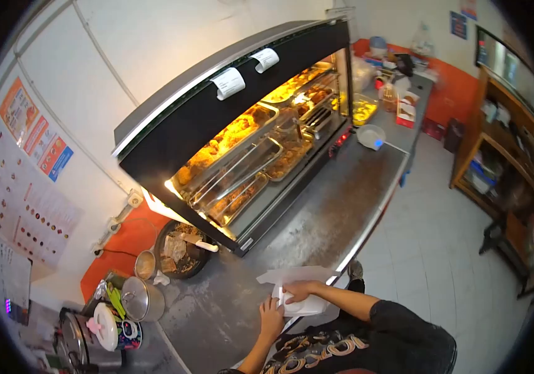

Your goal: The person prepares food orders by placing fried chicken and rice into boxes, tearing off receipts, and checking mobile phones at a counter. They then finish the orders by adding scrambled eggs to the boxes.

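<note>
At the counter's front edge, a white wrapper or bag (313, 304) lies beneath both hands, with a translucent sheet (292, 274) spread just behind it. My left hand (272, 313) touches the left side of the white item, fingers bent; whether it grips anything is unclear. Over the middle of it is my right hand (299, 290), its fingers curled down onto the white material. What the white item holds cannot be made out.
A lit display case (267, 206) with trays of food stands behind on the metal counter (217, 299). To the left are a dark pan (182, 268) with a knife across it, a metal pot (142, 299) and a lidded container (105, 327). A bowl (371, 136) sits farther right.
</note>
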The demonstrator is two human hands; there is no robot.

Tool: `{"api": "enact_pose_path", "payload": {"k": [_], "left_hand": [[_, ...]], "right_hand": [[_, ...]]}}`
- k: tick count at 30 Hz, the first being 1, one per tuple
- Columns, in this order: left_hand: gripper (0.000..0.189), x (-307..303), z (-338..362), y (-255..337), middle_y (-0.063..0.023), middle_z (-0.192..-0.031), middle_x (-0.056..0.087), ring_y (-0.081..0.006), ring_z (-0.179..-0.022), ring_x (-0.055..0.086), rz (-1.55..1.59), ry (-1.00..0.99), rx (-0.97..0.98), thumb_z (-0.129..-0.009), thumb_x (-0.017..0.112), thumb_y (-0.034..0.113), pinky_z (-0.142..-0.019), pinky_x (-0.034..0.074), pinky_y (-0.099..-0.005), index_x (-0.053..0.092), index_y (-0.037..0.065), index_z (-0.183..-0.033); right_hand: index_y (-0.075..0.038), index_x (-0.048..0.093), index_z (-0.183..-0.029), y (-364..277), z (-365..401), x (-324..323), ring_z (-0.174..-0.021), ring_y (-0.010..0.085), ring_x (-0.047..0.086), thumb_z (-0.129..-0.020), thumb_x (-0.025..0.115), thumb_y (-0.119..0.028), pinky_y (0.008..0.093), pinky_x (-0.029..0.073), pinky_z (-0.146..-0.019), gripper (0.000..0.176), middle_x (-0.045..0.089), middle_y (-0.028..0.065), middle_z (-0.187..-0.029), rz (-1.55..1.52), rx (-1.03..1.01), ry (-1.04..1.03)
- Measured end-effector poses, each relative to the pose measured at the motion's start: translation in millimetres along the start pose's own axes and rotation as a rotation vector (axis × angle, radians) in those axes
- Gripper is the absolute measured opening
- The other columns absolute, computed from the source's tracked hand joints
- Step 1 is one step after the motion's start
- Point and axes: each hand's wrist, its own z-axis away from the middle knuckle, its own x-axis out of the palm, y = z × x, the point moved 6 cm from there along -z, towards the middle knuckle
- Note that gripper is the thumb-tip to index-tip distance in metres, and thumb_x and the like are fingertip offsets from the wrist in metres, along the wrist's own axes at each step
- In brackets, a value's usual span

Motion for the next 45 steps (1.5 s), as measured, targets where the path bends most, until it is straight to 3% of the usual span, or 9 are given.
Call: {"api": "enact_pose_path", "payload": {"k": [4,8,10,13,17,28,36,38,45], "left_hand": [[0.023,10.4,-61.6,20.0,-0.0173,-0.12,0.051,-0.0413,-0.117,0.043,0.018,0.085,-0.297,-0.074,0.063,0.012,-0.094,0.034,-0.0592,0.063,0.005,-0.096],[0.021,37.1,-102.8,40.2,-0.0159,-0.117,0.052,-0.0425,-0.113,0.044,0.023,0.105,-0.603,-0.079,0.064,0.017,-0.088,0.037,-0.0575,0.063,0.009,-0.098],[0.021,50.3,-128.9,44.2,-0.0158,-0.117,0.052,-0.0433,-0.113,0.044,-0.005,0.139,-0.701,-0.079,0.065,0.018,-0.088,0.037,-0.0573,0.063,0.011,-0.099],[0.021,48.3,-148.2,58.1,-0.0165,-0.117,0.051,-0.0428,-0.112,0.043,0.012,0.17,-0.824,-0.078,0.068,0.016,-0.088,0.038,-0.056,0.064,0.011,-0.097],[0.016,40.0,-156.2,77.5,-0.0175,-0.118,0.05,-0.0437,-0.113,0.042,-0.026,0.235,-0.932,-0.08,0.063,0.015,-0.09,0.037,-0.0551,0.061,0.01,-0.095],[0.02,40.3,-157.3,89.9,-0.0182,-0.118,0.049,-0.0438,-0.116,0.04,-0.055,0.272,-1.017,-0.079,0.064,0.015,-0.09,0.038,-0.0561,0.06,0.009,-0.098],[0.024,43.4,-159.7,86.3,-0.0187,-0.119,0.048,-0.0432,-0.113,0.042,-0.002,0.266,-1.031,-0.079,0.064,0.016,-0.089,0.039,-0.0546,0.059,0.009,-0.101],[0.024,46.3,-158.5,84.8,-0.0188,-0.119,0.048,-0.0429,-0.112,0.042,0.0,0.261,-1.034,-0.078,0.065,0.016,-0.088,0.039,-0.0543,0.058,0.009,-0.101],[0.027,47.7,-155.1,85.2,-0.0185,-0.119,0.048,-0.0414,-0.111,0.042,0.004,0.268,-1.008,-0.077,0.065,0.016,-0.086,0.039,-0.0534,0.058,0.009,-0.103]], "right_hand": [[-0.001,0.048,-0.129,1.1,9.6,-74.8,-0.123,0.0388,0.046,-0.082,0.067,-0.037,0.0454,0.042,-0.098,0.062,0.046,0.0203,-0.134,0.473,-0.103,0.103],[-0.003,0.055,-0.124,-36.0,59.5,-183.8,-0.11,0.0339,0.057,-0.086,0.064,-0.036,0.0418,0.049,-0.088,0.051,0.057,0.0176,-0.124,0.335,-0.592,0.034],[-0.003,0.063,-0.112,-78.0,100.2,-295.7,-0.093,0.0316,0.065,-0.086,0.066,-0.028,0.0394,0.051,-0.081,0.036,0.067,0.0136,-0.105,-0.076,-0.538,-0.11],[-0.001,0.066,-0.099,-120.2,159.5,-465.4,-0.083,0.0262,0.066,-0.08,0.07,-0.007,0.0332,0.051,-0.075,0.02,0.067,0.0127,-0.102,-0.334,-0.756,0.604],[0.0,0.054,-0.117,-140.5,183.8,-579.1,-0.075,0.0129,0.062,-0.076,0.07,0.005,0.0233,0.048,-0.061,0.045,0.057,0.0165,-0.117,-0.294,-0.881,1.178],[0.002,0.051,-0.119,-143.1,151.8,-597.6,-0.061,0.0033,0.051,-0.085,0.067,-0.003,0.016,0.041,-0.056,0.038,0.056,0.0012,-0.071,-0.683,-1.015,1.067],[-0.001,0.061,-0.09,-151.8,150.3,-595.8,-0.066,0.0034,0.058,-0.085,0.069,-0.005,0.0167,0.044,-0.05,0.01,0.058,0.0019,-0.074,-0.477,-1.073,0.978],[-0.002,0.057,-0.082,-152.3,147.5,-592.4,-0.068,0.0055,0.061,-0.086,0.066,-0.003,0.018,0.049,-0.052,0.01,0.06,0.0036,-0.072,-0.83,-1.132,0.829],[-0.006,0.048,-0.078,-150.9,133.9,-586.3,-0.061,0.0088,0.062,-0.088,0.063,-0.002,0.0197,0.051,-0.051,0.018,0.062,0.0067,-0.073,-1.03,-1.161,0.57]]}}
